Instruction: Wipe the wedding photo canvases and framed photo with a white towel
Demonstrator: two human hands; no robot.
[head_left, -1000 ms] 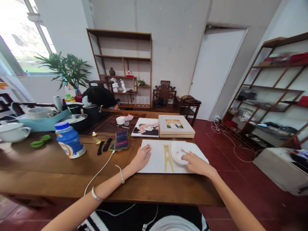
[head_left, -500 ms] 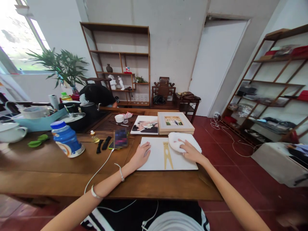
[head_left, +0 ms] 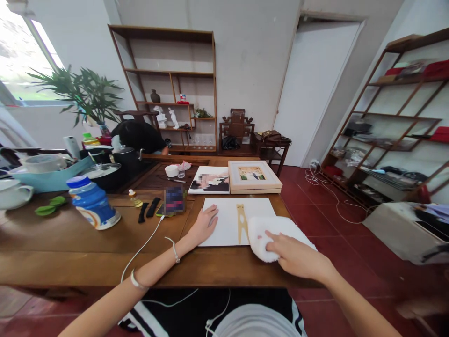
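A flat white board [head_left: 258,206] lies on the wooden table, with a beige, long-legged figure [head_left: 241,216] on its face that has an animal-like head. My left hand [head_left: 205,225] rests on the board's left side, fingers stretched out and holding nothing. In my right hand [head_left: 298,255] is a white fluffy cloth [head_left: 258,225], gripped from above with the fingers pressed into it. The cloth covers the board's lower right corner and hangs past its near edge. My right fingertips are partly sunk in the pile.
Behind the board lie a photo panel [head_left: 210,180] and a framed picture [head_left: 254,187]. To the left are a charging phone [head_left: 173,201], black straps [head_left: 147,209], a small dropper bottle [head_left: 136,200] and a blue bottle [head_left: 93,203]. A person [head_left: 136,133] bends down beyond the table.
My right hand has pulled the white fluffy cloth toward me, from the board's upper right to its near right corner. My left hand stays on the board.
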